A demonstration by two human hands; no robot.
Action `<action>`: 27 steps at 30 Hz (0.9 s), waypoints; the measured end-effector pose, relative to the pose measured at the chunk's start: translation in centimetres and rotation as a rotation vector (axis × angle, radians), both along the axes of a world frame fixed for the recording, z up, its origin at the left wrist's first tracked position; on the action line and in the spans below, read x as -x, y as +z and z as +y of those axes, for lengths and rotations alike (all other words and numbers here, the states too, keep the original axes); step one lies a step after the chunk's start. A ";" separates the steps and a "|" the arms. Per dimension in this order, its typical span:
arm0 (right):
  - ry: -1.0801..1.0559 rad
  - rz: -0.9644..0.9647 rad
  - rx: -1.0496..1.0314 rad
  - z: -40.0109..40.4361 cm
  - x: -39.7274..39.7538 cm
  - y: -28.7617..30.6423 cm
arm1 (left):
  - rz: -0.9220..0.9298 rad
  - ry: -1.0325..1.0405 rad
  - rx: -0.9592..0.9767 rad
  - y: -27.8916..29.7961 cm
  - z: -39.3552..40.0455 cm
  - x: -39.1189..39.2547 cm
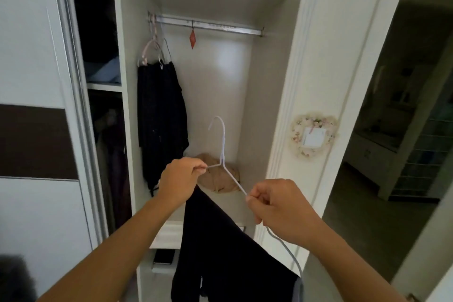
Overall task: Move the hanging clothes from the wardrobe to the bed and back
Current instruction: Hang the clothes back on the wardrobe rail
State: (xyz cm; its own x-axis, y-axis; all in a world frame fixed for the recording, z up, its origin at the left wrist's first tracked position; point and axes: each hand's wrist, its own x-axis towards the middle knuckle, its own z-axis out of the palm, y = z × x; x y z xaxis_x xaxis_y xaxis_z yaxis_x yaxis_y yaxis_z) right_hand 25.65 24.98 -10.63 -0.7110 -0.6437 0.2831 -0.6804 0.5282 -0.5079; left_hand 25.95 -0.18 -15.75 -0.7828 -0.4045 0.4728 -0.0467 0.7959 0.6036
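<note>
**Op:** At six o'clock of the rail (208,25), in front of the open wardrobe (277,105), I've got both hands on a white hanger (222,154). My left hand (180,176) pinches the left shoulder wire, my right hand (277,208) pinches the right one. Hook points up, well below the rail.

**Annot:** Garment?

**Op:** Dark garment (220,240) draped over the bottom bar, trailing down toward six o'clock. Hanger is tilted, right end lower.

**Annot:** Risks, quick.

**Op:** My read: with that tilt the cloth could slide toward the low end at four o'clock and drop off. Pinch grips are light too, so thin wire could twist between my fingers on the lift.

**Annot:** And at the rail?

**Op:** Hook has to clear it. Red tag (192,38) hangs at twelve o'clock, could snag. Black clothes (160,115) hang at ten o'clock with spare hangers (153,49) bunched above; swing left and I'd likely tangle.

**Annot:** Below?

**Op:** Tan bundle (218,176) on the floor of the bay, behind the hanger. Trailing hem might catch it, can't tell how close.
</note>
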 end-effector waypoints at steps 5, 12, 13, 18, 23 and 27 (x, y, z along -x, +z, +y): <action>-0.093 0.073 0.124 -7.1 3.5 0.4 | 0.011 -0.103 0.041 1.5 -4.8 2.5; -0.155 0.115 0.146 -14.0 8.6 2.1 | 0.068 -0.064 0.147 3.5 -10.7 4.0; -0.159 0.116 0.164 -14.9 9.5 2.5 | 0.079 -0.046 0.153 3.8 -11.6 4.4; -0.153 0.140 0.237 -19.5 14.5 5.1 | 0.059 0.077 0.343 5.4 -15.6 6.8; -0.121 0.185 0.271 -23.5 20.1 8.0 | -0.027 0.177 0.596 7.9 -18.9 10.7; -0.124 0.246 0.288 -26.8 24.3 10.6 | -0.034 0.211 0.624 10.3 -21.9 14.2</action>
State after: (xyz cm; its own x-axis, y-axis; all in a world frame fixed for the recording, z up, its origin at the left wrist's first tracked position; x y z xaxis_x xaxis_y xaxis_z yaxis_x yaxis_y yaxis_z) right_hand 1.37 -1.80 -0.05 -0.6670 -0.4263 0.6110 -0.7400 0.4738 -0.4774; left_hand 11.74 -22.11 -5.46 -0.7353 -0.2090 0.6447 -0.2510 0.9676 0.0274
